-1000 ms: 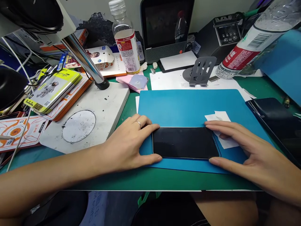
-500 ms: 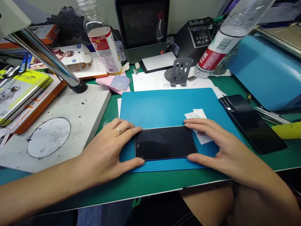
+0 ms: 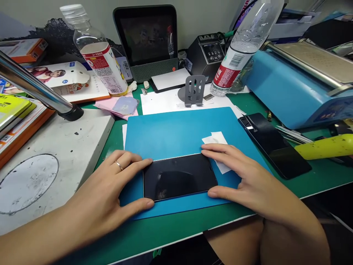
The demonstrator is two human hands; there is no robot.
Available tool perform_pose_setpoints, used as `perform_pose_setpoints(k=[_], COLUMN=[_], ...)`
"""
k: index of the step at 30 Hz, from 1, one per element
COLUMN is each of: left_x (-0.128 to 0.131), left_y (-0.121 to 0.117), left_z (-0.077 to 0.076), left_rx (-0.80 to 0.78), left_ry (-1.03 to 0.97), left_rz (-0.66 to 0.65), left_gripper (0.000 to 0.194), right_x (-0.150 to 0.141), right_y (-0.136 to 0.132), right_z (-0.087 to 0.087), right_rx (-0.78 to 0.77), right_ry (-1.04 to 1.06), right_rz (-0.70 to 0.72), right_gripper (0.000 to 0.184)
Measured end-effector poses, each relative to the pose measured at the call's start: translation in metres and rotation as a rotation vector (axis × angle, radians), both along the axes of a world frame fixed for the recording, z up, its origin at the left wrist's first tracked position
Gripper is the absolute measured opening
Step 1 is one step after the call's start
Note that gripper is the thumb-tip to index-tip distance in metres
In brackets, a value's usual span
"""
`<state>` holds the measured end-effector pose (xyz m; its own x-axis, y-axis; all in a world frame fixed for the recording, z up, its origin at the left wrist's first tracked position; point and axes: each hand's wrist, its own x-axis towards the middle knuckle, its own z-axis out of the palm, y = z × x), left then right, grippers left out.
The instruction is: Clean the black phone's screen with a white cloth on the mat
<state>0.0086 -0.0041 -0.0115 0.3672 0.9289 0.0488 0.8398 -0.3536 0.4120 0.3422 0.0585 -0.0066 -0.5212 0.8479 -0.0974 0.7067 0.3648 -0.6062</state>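
A black smartphone (image 3: 179, 178) lies screen up and lengthwise on a blue mat (image 3: 176, 129). My left hand (image 3: 116, 187), with a ring on one finger, grips the phone's left end between thumb and fingers, at its near and far corners. At the right end, my right hand (image 3: 242, 176) holds the other two corners the same way. Partly under my right fingers is a crumpled white tissue (image 3: 219, 138). Another dark phone (image 3: 275, 147) rests at the mat's right edge.
Behind the mat stand a grey phone stand (image 3: 194, 90), a tablet-like display (image 3: 149, 40) and two plastic bottles, one labelled red and white (image 3: 103, 64), one leaning (image 3: 228, 70). A white lamp base (image 3: 66, 147) is at left, a blue machine (image 3: 286, 88) at right.
The camera view has swung right, so everything sits further left and slightly lower. Both hands keep the same hold on the smartphone, which stays on the mat.
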Motion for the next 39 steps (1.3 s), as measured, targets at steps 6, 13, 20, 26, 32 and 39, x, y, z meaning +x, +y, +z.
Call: perform_pose_setpoints(k=[6,13,20,26,32,39], left_x=[-0.002,0.005,0.004,0.006,0.008,0.002], left_y=[0.003,-0.001,-0.002,-0.003,-0.003,-0.001], left_z=[0.003,0.001,-0.001,0.000,0.000,-0.002], left_rx=[-0.024,-0.034,-0.037,-0.021,-0.025,-0.058], left_ry=[0.003,-0.032,0.002,0.020,0.026,0.072], left_rz=[-0.054,0.039,0.039,0.048,0.055,0.008], left_gripper=[0.059,0.055,0.057,0.057,0.058,0.064], right_x=[0.000,0.003,0.003,0.002,0.005,0.005], right_y=[0.002,0.001,-0.001,-0.001,-0.003,-0.003], right_z=[0.000,-0.009,-0.009,-0.009,-0.011,-0.014], right_rx=[-0.028,0.066,0.105,0.105,0.134,0.153], right_ry=[-0.036,-0.032,-0.018,-0.040,-0.045,-0.015], right_rz=[-0.004,0.022,0.030,0.033,0.054,0.084], right_gripper=[0.065,0.064,0.060,0.061,0.069,0.073])
